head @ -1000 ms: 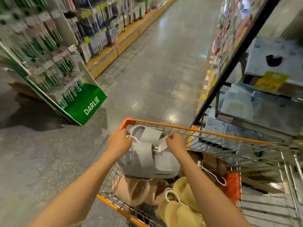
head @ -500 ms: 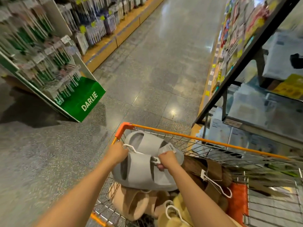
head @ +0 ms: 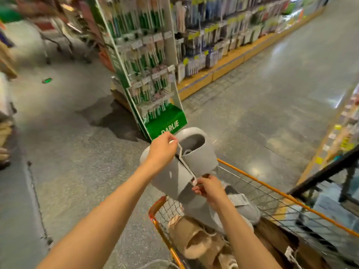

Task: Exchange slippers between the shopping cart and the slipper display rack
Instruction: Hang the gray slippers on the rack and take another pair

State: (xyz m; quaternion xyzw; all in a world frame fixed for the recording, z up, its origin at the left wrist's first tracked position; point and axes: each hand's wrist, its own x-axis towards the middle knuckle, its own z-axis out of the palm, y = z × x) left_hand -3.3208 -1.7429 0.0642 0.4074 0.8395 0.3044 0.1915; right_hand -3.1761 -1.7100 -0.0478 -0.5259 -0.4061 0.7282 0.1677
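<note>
Currently, left to right:
floor (head: 68, 133): grey speckled stone, dark wet-looking patch near the foot of the stand.
far left edge: blurred goods, cannot tell what they are.
toothbrush stand (head: 147, 74): green and white, hung with carded packs, "DARLIE" printed on its green base, standing on the floor just beyond the hands.
left hand (head: 162, 150): raised above the cart's front corner, fingers closed, pinching the top end of the white hanger (head: 185, 162) against the slippers.
grey slippers (head: 186, 164): a pair, clipped together on the white hanger, held in the air between both hands, tilted with the open toe end up and away; above the cart's front left corner, not resting in it.
right hand (head: 210, 188): lower and nearer, fingertips pinching the bottom end of the hanger at the slippers' lower edge.
shopping cart (head: 272, 188): wire basket with orange rim, bottom right of the view.
cart contents: tan fuzzy slippers (head: 196, 239) at the near left corner, a second grey pair (head: 242, 208) under the right forearm, dark brown items further right, blurred.
aisle shelves (head: 223, 35): long run of packaged goods on an orange base, upper right.
right shelf (head: 342, 133): yellow price tags, dark frame edge, heavily blurred.
</note>
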